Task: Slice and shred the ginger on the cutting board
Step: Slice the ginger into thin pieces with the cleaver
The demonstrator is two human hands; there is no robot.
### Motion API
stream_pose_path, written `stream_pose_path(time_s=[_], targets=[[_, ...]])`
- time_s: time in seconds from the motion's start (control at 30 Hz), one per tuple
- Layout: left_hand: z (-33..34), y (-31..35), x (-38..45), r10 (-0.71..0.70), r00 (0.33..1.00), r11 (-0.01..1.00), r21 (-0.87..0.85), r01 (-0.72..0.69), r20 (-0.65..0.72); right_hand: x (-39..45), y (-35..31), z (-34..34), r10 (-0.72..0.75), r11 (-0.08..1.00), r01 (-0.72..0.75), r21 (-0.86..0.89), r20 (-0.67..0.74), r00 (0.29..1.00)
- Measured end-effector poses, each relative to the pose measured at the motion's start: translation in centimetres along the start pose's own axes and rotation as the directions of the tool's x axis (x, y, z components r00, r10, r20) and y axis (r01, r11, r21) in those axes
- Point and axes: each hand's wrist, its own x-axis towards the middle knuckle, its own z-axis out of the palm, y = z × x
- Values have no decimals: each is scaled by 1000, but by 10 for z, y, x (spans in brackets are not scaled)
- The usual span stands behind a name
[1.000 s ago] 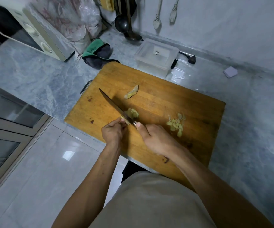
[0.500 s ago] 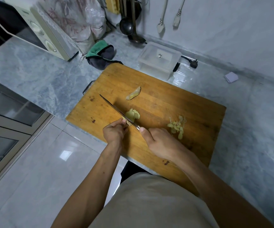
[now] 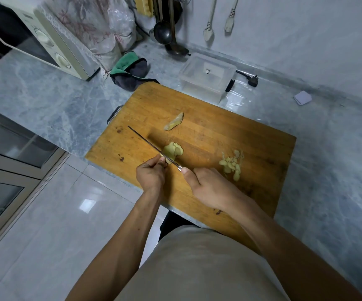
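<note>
Gripping knife (image 3: 152, 146), right hand (image 3: 208, 185) beside ginger (image 3: 172, 152).

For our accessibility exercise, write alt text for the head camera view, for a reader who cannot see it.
A person's right hand holds a knife across a small stack of ginger slices on a wooden cutting board, while the left hand steadies the ginger. A pile of cut ginger lies to the right and an uncut ginger piece farther back.

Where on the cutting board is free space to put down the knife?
Free: the far right of the cutting board, beyond the ginger shreds; also the left strip beside the knife. Crowded: the near middle, around both hands and the ginger slices.
</note>
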Motion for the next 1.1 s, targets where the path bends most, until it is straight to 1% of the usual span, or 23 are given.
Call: stream_pose_path(time_s=[0.07, 0.13, 0.23, 0.3, 0.37, 0.6, 0.73, 0.87, 1.1], targets=[[0, -4, -5, 94, 996, 990, 107, -93, 0, -2, 0, 1, 15, 1000, -15, 11, -2, 1000], [1, -3, -11, 133, 991, 980, 150, -127, -28, -4, -1, 1, 24, 1000, -24, 19, -2, 1000], [3, 0, -14, 78, 995, 991, 113, -71, -62, -7, -3, 0, 13, 1000, -13, 20, -4, 1000], [4, 0, -11, 36, 998, 998, 61, -32, -50, -9, -3, -3, 14, 1000, -14, 27, -5, 1000], [4, 2, -9, 14, 998, 998, 59, -11, -56, -11, -1, -4, 17, 999, -17, 28, -6, 1000], [7, 8, -15, 32, 996, 995, 99, -24, -81, -13, -3, -4, 11, 1000, -10, 18, -13, 1000], [6, 8, -12, -15, 998, 997, 70, 19, -68, -15, -4, -1, 27, 999, -27, 22, -36, 999], [6, 11, -9, -64, 996, 998, 5, 64, -54, -19, -5, -1, 37, 998, -36, 45, -33, 999], [6, 10, -12, -72, 996, 997, -37, 70, -46, -19, -11, -3, 29, 999, -28, 22, -51, 998]])
